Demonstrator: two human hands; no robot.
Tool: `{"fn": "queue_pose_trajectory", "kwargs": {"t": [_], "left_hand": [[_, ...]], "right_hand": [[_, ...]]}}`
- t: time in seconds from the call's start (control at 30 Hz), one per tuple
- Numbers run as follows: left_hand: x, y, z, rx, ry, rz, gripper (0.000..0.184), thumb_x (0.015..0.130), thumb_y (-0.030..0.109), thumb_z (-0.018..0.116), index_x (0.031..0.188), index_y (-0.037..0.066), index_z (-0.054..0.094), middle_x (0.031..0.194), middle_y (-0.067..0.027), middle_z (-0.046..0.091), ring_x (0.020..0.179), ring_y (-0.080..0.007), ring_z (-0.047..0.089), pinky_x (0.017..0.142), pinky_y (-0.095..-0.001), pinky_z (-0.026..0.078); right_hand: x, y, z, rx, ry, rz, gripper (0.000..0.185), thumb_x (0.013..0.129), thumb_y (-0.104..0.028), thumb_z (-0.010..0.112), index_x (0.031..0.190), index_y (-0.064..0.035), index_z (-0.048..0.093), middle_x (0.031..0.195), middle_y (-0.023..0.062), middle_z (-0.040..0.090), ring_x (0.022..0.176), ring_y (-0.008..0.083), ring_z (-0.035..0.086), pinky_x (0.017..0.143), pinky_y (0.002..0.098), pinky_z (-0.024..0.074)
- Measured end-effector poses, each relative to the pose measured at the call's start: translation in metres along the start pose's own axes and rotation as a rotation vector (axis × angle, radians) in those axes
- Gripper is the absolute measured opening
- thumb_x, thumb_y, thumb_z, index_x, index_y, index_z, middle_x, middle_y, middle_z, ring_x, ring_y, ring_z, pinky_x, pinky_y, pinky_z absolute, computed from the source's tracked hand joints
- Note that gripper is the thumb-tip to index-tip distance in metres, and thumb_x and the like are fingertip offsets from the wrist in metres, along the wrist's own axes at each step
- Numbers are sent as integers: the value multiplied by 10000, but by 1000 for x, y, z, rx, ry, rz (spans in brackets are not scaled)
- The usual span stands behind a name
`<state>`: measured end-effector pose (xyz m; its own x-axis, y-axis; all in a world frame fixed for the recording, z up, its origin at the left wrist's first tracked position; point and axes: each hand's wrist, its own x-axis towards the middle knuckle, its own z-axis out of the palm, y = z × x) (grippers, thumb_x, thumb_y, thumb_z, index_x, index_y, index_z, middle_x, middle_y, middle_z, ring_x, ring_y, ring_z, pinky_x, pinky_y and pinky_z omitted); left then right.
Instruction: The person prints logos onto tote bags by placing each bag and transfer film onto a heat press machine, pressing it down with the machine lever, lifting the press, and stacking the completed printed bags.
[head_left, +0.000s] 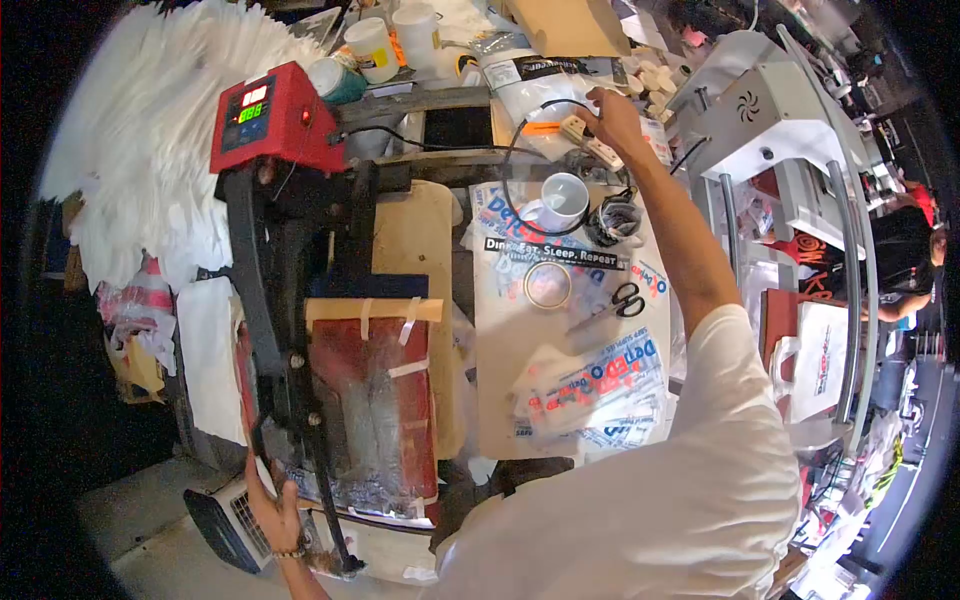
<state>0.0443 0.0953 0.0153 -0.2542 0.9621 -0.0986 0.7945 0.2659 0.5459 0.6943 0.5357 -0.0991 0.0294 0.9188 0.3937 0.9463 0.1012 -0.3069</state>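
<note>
My right hand reaches to the back of the table, with its fingers closed around the end of a black cord beside a white power strip. Whether a plug is in the fingers is hidden. My left hand is low at the left, fingers stretched out, beside the heat press and above an open laptop. The press has a red control box with a lit display. A reddish-brown pad with tape strips lies at the press.
A white mug, a tape roll, black scissors and a lettered strip lie on the white board. Printed plastic sheets are nearer me. Another press stands right; a person is beyond it.
</note>
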Motion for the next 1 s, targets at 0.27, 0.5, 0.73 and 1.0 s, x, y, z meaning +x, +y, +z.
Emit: {"fn": "queue_pose_trajectory", "kwargs": {"t": [0.27,0.5,0.73,1.0], "left_hand": [[5,4,-13,-82,-120,-24,649,967,396,529,1433,-23,359,1421,-259,423,1307,-327,436,1085,-380,314],[11,-59,-23,72,-172,626,506,988,285,507,1414,39,388,1439,-300,377,1378,-409,335,1107,-466,293],[77,-55,12,-18,156,847,689,879,486,635,1244,-78,482,1120,-263,584,1003,-386,571,858,-487,454],[135,-33,28,-370,-306,249,740,693,543,804,1050,-43,527,958,-186,643,907,-275,628,808,-365,488]], "right_hand": [[-177,-251,-98,581,-124,-236,186,809,-230,701,787,-51,658,759,145,632,670,334,622,604,425,492],[-389,-478,-148,681,-223,-680,298,764,-319,739,698,-66,596,715,90,552,727,303,558,629,438,442],[-503,-618,-147,429,-308,-526,478,752,-415,735,953,-20,556,937,159,554,823,331,583,677,442,459],[-502,-645,-123,77,-359,-327,465,715,-412,774,906,-42,566,703,131,640,686,338,656,601,436,509]]}}
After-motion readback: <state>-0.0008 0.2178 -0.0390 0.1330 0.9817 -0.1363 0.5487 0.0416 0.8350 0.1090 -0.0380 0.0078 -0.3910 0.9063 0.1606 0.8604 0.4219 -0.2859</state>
